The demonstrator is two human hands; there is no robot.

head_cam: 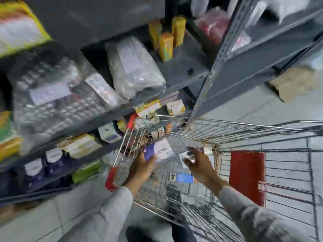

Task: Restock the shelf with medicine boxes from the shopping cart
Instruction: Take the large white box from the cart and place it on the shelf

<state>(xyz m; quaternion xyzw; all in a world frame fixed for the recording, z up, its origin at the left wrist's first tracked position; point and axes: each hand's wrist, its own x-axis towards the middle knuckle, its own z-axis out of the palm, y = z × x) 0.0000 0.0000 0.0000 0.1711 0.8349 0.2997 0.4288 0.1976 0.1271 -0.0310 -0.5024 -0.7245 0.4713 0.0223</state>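
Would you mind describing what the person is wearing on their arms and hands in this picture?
Both arms are covered by long light grey sleeves of a soft, knit-like fabric that end at the wrists. The left hand and the right hand are bare, with no gloves. I see no watch, rings or bracelets, though the picture is blurred, so small items could be missed. The right sleeve shows faint darker streaks, perhaps only motion blur.

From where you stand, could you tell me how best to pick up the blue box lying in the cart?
Take the blue box across its two long edges, coming straight down from above. It lies flat on the cart floor with wire walls around it, so only its top is open to the fingers.
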